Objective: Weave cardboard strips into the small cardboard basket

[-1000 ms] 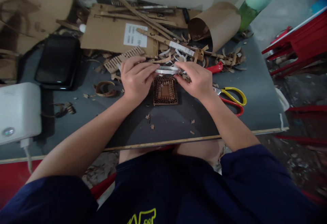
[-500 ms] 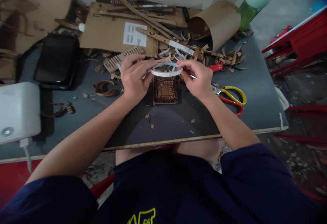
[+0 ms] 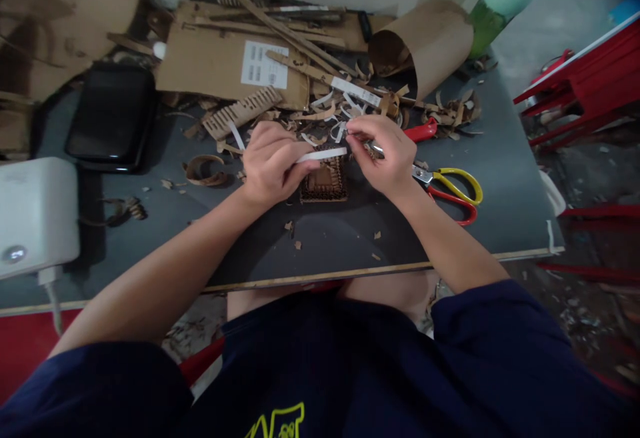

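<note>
My left hand (image 3: 273, 163) is closed on a white strip (image 3: 325, 155), whose free end points right, above a small square cardboard piece (image 3: 324, 185) with ridged edges. To the right, my right hand (image 3: 383, 151) is pinched, its fingertips at a small pale scrap (image 3: 342, 131); what lies between them is too small to make out. Scissors with one yellow and one red handle (image 3: 453, 191) lie beside my right wrist. Behind my hands are cardboard scraps and white strip pieces.
A cardboard sheet (image 3: 200, 58) with strips and a cardboard tube (image 3: 425, 45) lie at the back. A black case (image 3: 113, 118) and a white device (image 3: 37, 218) are on the left. A green bottle (image 3: 505, 5) stands back right. A curled cardboard ring (image 3: 204, 171) lies left.
The white strip, before a loop between both hands, now extends from my left hand only. My left hand has lowered and turned; my right fingertips have come away from the strip.
</note>
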Demonstrator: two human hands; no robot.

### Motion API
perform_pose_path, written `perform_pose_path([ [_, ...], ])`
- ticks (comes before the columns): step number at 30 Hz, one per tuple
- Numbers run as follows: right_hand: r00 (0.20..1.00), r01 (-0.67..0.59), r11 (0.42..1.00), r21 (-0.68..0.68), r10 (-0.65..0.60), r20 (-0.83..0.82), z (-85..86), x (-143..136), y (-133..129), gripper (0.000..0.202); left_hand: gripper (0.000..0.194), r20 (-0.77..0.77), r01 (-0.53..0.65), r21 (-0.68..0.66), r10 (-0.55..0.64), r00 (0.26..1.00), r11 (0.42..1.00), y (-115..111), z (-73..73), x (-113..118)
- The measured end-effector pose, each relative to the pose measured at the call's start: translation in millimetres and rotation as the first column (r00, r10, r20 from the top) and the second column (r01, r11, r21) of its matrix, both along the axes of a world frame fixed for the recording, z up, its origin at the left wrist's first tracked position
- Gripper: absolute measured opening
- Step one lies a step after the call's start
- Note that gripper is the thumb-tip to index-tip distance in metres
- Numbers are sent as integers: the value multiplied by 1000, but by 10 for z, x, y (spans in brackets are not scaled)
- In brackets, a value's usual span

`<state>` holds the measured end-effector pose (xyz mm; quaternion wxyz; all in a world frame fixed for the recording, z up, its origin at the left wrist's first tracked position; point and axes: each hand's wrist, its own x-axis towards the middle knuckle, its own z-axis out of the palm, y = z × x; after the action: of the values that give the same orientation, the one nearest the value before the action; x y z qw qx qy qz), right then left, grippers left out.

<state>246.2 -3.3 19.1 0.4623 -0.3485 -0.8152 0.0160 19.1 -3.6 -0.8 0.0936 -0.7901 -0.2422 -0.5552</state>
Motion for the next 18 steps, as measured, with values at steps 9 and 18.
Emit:
perform_pose_path([
  [9,976,-71,964,-255,119,180,-29,-76,-32,27,34,54,-372,-253,397,916,893,68,-3,-115],
  [18,944,109,908,-405,32,327,-59,-256,-103,17,31,-455,-477,-573,225,862,667,194,-93,-19],
])
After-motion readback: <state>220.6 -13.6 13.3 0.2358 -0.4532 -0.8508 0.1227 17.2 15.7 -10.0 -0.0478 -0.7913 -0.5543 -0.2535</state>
